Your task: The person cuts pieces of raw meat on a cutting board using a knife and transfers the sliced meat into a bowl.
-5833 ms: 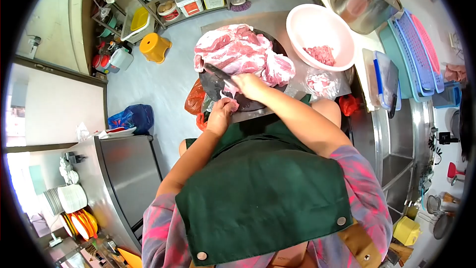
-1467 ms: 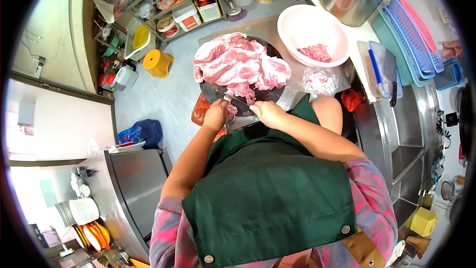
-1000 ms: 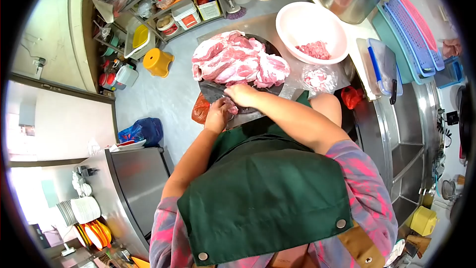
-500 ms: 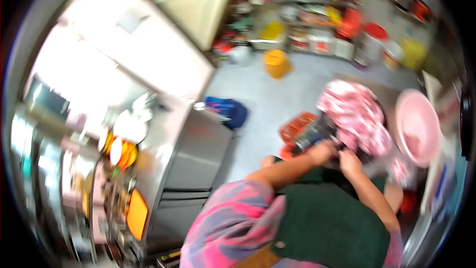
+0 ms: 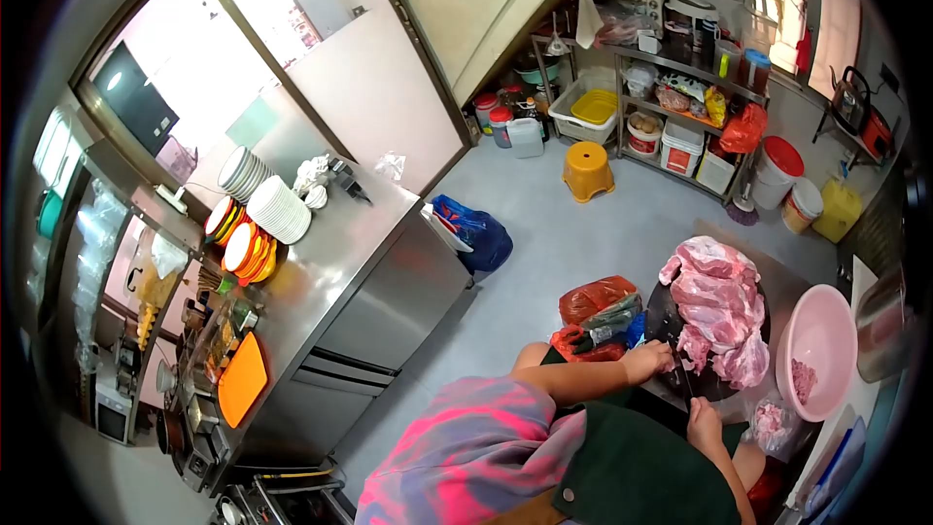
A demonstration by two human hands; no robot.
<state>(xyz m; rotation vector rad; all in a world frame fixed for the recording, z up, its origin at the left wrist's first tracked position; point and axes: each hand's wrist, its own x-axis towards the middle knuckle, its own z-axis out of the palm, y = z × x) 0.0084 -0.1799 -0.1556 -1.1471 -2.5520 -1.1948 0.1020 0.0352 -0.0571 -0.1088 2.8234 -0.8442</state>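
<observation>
A large piece of raw meat [image 5: 719,301] lies on a round dark board [image 5: 663,316]. At the board's near edge my right hand [image 5: 704,422] is closed round the handle of a knife [image 5: 684,379], whose blade points away from me over the board. My left hand [image 5: 649,362] is beside the blade on the left, fingers closed at the board's edge; what they hold is too small to make out. Right of the board stands a pink bowl [image 5: 822,335] with small meat pieces [image 5: 803,381] inside. A clear bag of pale pieces [image 5: 773,422] lies below the bowl.
Red and dark plastic bags [image 5: 595,301] lie left of the board. A yellow stool [image 5: 588,173] and a blue bag [image 5: 473,233] are on the floor. A steel counter [image 5: 340,243] with stacked plates [image 5: 279,209] stands at the left. Shelves [image 5: 680,63] and buckets [image 5: 777,173] are at the back.
The view has swung left, so the board, meat and bowl now appear farther right and lower. My right hand has drawn back from over the board to its near edge, still with the knife.
</observation>
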